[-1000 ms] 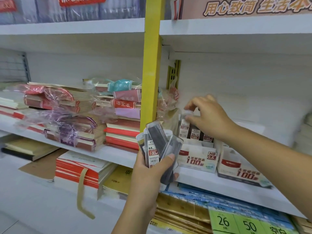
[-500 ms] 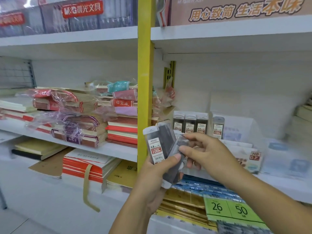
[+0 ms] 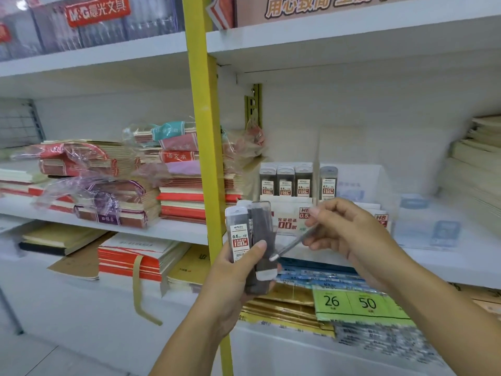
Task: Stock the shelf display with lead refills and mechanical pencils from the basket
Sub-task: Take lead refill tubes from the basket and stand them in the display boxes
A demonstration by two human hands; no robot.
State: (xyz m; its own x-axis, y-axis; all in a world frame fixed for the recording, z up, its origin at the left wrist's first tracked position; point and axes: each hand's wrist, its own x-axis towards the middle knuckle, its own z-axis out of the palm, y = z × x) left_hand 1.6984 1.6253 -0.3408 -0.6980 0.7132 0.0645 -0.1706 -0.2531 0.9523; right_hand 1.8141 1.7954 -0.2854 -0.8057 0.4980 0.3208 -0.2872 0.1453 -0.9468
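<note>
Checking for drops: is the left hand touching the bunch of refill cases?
Touching. Head view shows the left hand gripping the bunch of refill cases, thumb pressed across their front.

Blurred, covered, cropped.
Smeared in the right grip (image 3: pixel 349 232): single case (image 3: pixel 295 241), label unreadable. Covered by the left grip (image 3: pixel 233 272): lower ends of the refill cases (image 3: pixel 252 240). Cut by the top edge: orange sign (image 3: pixel 352 6). Too blurred to identify: pale packs (image 3: pixel 428 221).
</note>
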